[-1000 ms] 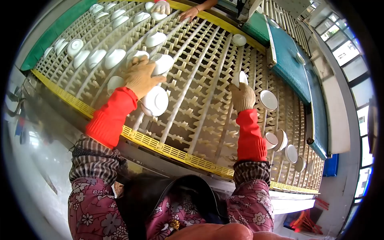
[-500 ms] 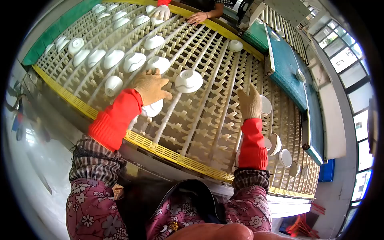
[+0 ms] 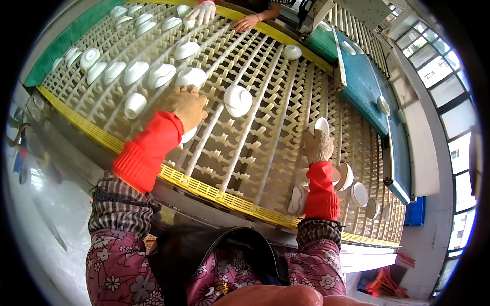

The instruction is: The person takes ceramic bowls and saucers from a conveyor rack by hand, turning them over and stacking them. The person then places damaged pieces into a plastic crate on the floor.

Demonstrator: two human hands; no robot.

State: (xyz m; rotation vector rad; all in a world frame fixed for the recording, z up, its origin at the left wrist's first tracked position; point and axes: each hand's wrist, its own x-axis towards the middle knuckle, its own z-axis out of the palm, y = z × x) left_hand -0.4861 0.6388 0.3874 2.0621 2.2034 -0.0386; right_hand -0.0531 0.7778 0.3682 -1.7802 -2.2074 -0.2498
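Note:
My left hand (image 3: 188,108), in a tan glove with a red cuff, lies over a white bowl on the pegged conveyor (image 3: 265,127); that bowl is mostly hidden beneath it. Its fingers look bent, and their grip cannot be made out. My right hand (image 3: 319,147), gloved the same way, has its fingers closed on a white bowl (image 3: 320,125) whose top shows above them. Between the hands sits a white bowl (image 3: 238,101). Just beyond my left hand are two more bowls (image 3: 191,77). A bowl (image 3: 298,200) stands by my right cuff, partly behind it.
Several bowls (image 3: 135,73) lie in rows at the left, and several (image 3: 359,194) at the lower right. A co-worker's gloved hand (image 3: 203,12) and a bare hand (image 3: 247,22) are at the far edge. A blue-green belt (image 3: 357,86) carries bowls. Yellow edging (image 3: 219,195) runs nearest me.
The conveyor's bowls have shifted left in view. My right hand, earlier at a bowl farther up, is now on another bowl. The bowl between my hands has come away from my left hand.

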